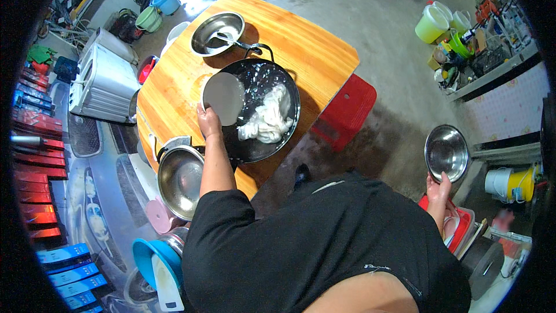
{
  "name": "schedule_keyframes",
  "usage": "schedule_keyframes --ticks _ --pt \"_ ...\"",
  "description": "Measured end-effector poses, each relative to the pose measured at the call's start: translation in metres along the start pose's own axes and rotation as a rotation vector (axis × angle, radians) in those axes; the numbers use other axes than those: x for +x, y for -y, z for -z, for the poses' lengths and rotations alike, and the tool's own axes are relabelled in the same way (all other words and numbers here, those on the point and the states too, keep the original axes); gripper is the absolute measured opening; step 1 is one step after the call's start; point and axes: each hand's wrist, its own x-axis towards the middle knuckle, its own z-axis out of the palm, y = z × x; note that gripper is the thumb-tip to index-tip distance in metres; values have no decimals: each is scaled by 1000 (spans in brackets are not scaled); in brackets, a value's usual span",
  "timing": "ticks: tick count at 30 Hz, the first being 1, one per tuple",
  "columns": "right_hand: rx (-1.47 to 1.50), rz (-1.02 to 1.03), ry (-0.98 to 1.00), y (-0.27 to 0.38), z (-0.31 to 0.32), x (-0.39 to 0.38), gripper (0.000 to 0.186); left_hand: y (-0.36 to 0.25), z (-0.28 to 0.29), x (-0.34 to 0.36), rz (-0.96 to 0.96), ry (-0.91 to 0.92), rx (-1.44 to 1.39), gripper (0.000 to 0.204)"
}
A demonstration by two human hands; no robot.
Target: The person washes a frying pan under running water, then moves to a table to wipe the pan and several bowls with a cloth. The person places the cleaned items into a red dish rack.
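My left hand (209,123) is closed on the rim of a round, pale grey dish (224,98), held over the left side of a wide black pan (250,152). Whether the dish is a shallow bowl or a plate, I cannot tell. Inside the pan lies a crumpled, wet-looking white cloth (269,117), with foamy white flecks around it. Off to the right, my right hand (438,188) grips the near rim of a shiny steel bowl (446,153), away from the table.
On the wooden table (313,40), a steel basin (218,23) holds a utensil. A steel pan (179,179) overlaps the near left edge. Beside the table stand a red stool (347,110) and a blue basin (152,261). Red plastic containers (460,223) sit below my right hand.
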Motion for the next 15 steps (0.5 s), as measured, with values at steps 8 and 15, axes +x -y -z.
schedule_keyframes --ticks 8,15 --pt "-203 300 6 -29 -35 9 43 -30 77 9 -981 -175 437 28" --pt "-990 1385 -107 -11 -52 -27 54 -80 133 22 -1164 -285 954 32"
